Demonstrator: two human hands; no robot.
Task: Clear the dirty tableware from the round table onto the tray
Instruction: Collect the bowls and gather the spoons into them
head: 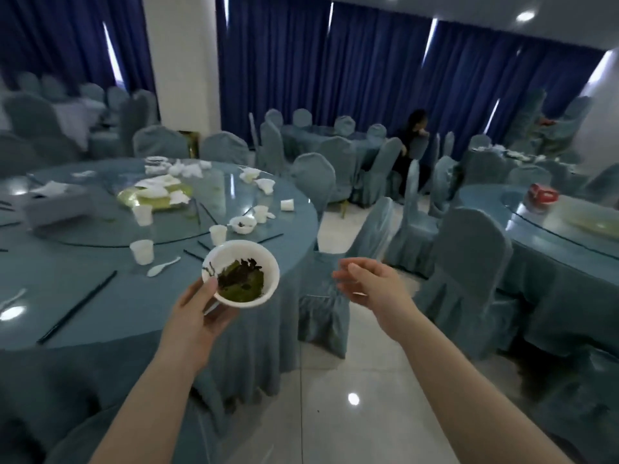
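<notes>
**One bowl in hand, plenty left on the table**

Left hand [201,313] grips a white bowl [240,273] at its 7 o'clock rim, thumb on the lip, fingers underneath, just off the edge of the round table [83,296]. There's wet greenish leftovers inside, so I'd guess it's light but slippery and chippable; keep it level and pinch the rim.

Right hand [368,286] hangs loose at 3 o'clock of the bowl, fingers relaxed, holding nothing.

Further out at 11 o'clock: a spoon [162,266], cups [142,251], another small bowl [242,224], black chopsticks [77,307]. No tray that I can see in this shot.
</notes>
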